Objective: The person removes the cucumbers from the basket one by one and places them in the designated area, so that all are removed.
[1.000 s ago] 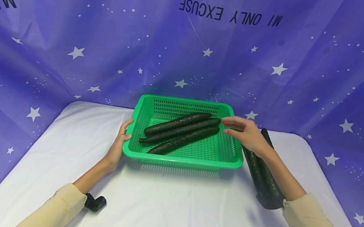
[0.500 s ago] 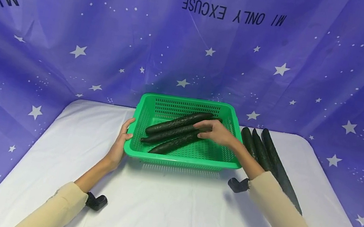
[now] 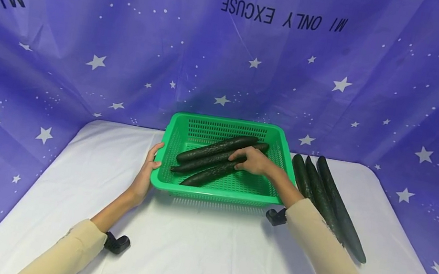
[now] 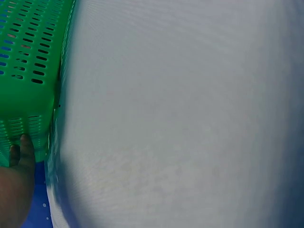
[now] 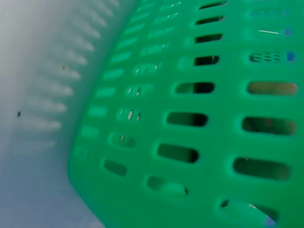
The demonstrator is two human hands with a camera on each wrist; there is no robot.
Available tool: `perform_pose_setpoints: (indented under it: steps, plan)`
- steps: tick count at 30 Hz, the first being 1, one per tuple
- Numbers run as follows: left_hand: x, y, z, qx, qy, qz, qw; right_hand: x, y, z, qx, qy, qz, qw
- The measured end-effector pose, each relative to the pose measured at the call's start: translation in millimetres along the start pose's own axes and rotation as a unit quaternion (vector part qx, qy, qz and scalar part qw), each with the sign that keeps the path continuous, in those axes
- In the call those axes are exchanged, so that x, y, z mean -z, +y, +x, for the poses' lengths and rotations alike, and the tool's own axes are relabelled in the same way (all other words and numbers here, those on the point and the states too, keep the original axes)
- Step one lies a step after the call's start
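A green slotted plastic basket [image 3: 218, 194] stands on the white cloth, with three long dark green cucumbers lying slantwise in it. At its left end my left hand [image 3: 143, 177] holds the side, thumb at the rim. The left wrist view has fingers [image 4: 26, 152] against the outer wall. My right hand [image 3: 254, 161] reaches over the right rim, thumb and fingertips around the upper half of the front cucumber [image 3: 205, 176]. Behind that lie the middle cucumber [image 3: 197, 164] and the back cucumber [image 3: 215, 149]. In the right wrist view the basket wall [image 5: 142, 114] hides most of this hand.
Three more cucumbers [image 3: 333, 197] lie side by side on the cloth right of the basket, partly behind the right forearm. A purple curtain with stars [image 3: 232, 61] hangs behind the table. A black wrist camera [image 3: 117, 243] juts out below the left wrist.
My right hand has moved left and down from the basket's right rim onto the front cucumber. The cucumbers at the right are less covered by the arm. My left hand has stayed put.
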State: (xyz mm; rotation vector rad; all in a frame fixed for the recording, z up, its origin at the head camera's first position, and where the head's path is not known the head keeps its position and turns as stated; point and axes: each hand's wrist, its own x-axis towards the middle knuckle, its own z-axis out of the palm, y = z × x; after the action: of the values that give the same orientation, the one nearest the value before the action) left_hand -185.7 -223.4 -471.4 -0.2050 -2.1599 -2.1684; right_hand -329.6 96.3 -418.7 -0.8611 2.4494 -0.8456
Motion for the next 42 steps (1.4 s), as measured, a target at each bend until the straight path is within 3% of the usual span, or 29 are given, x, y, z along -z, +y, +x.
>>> perform_pose_setpoints:
  steps: [13, 31, 42]
  plan:
    - [-0.1, 0.6, -0.6, 0.004, 0.006, 0.008, 0.9999, -2, 0, 8.7, -0.043, -0.038, -0.050, 0.9971]
    - [-0.3, -0.2, -0.4, 0.001, 0.013, 0.011, 0.9998, -6, -2, 5.2, 0.007, -0.048, -0.150, 0.9875]
    - [-0.5, -1.7, 0.3, -0.003, 0.012, 0.011, 0.9999, 7, -7, -7.6, 0.074, -0.018, -0.102, 0.9918]
